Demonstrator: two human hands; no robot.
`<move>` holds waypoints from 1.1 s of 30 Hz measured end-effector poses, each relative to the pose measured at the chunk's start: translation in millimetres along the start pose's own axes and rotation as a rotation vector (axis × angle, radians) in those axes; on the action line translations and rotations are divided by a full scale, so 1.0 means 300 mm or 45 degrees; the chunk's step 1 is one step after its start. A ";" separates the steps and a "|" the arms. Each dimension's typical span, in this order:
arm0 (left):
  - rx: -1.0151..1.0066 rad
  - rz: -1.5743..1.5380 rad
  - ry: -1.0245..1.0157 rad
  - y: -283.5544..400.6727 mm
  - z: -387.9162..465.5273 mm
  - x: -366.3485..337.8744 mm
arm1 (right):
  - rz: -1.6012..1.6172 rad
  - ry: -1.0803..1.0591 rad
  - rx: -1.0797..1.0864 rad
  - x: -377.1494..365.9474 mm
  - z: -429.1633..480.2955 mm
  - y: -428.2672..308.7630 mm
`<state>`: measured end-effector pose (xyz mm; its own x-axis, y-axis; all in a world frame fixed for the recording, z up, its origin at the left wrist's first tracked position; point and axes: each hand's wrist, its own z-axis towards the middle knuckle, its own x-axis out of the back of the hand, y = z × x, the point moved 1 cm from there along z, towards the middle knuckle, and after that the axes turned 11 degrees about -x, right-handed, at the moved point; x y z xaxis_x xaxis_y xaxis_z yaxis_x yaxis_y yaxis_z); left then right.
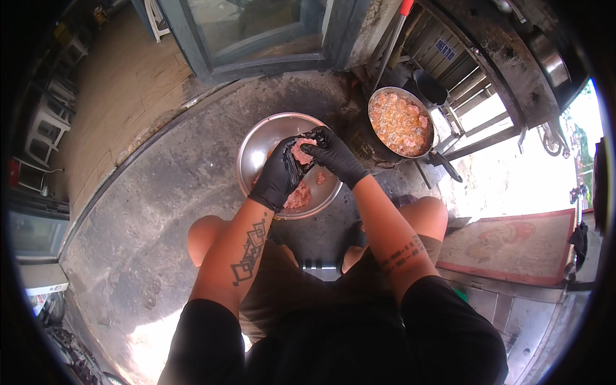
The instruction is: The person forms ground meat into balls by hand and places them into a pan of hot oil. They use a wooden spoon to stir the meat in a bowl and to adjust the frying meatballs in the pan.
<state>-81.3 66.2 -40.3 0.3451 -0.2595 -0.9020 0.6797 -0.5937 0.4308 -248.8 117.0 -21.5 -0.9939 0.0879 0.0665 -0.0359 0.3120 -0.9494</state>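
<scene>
Both my hands wear black disposable gloves and meet above a stainless steel bowl (255,134). In my left hand (279,173) lies a flattened lump of pink ground meat (303,150), cupped by the palm and fingers. The thumb of my right hand (334,156) presses on that lump from the right, while its other fingers curl around the far side. More ground meat (299,196) rests in the near part of the bowl, with a small scrap (320,178) beside it. My hands hide much of the bowl's inside.
Right of the bowl, a long-handled pan (399,124) of bubbling oil with frying meat pieces sits on a dark stove (365,144). Its handle (447,166) points toward the near right. A glass-paned door frame (260,65) stands ahead on the concrete floor (159,168). A red-edged board (510,245) is at right.
</scene>
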 end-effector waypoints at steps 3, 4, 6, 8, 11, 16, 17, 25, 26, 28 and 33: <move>0.042 -0.164 -0.065 -0.004 0.003 0.028 | 0.043 -0.028 -0.050 -0.002 0.009 -0.001; -0.012 -0.073 -0.056 -0.005 0.002 0.034 | 0.003 -0.016 -0.068 -0.007 0.013 -0.004; -0.123 0.111 -0.046 -0.005 0.003 0.036 | 0.130 0.107 -0.054 -0.022 0.016 0.006; -0.336 0.620 -0.054 0.007 -0.024 -0.034 | 0.461 0.337 0.005 -0.039 0.002 0.077; -0.350 1.195 -0.152 0.037 -0.041 -0.045 | 1.362 0.043 -0.335 -0.106 -0.043 0.150; -0.336 1.115 0.022 0.036 -0.038 -0.083 | 1.671 -0.136 -0.158 -0.162 -0.079 0.078; -0.295 1.117 -0.051 0.049 -0.035 -0.081 | 1.699 -0.199 -0.173 -0.164 -0.071 0.093; -0.157 0.799 0.013 0.027 0.012 0.011 | 1.607 -0.228 -0.217 -0.153 -0.075 0.043; -0.115 0.763 0.021 0.022 0.024 0.042 | 1.547 -0.223 -0.274 -0.137 -0.079 0.036; -0.594 1.615 -0.289 0.012 0.020 0.071 | 1.226 -0.218 -0.277 -0.054 -0.041 0.083; -0.161 1.779 0.120 0.037 -0.031 -0.091 | 0.117 -0.105 -0.170 0.388 -0.055 0.073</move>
<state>-77.2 73.8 -10.8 0.8129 -0.5159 0.2704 -0.2048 0.1814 0.9618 -363.6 149.7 -29.3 -0.9977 0.0456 -0.0496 0.0644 0.4297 -0.9007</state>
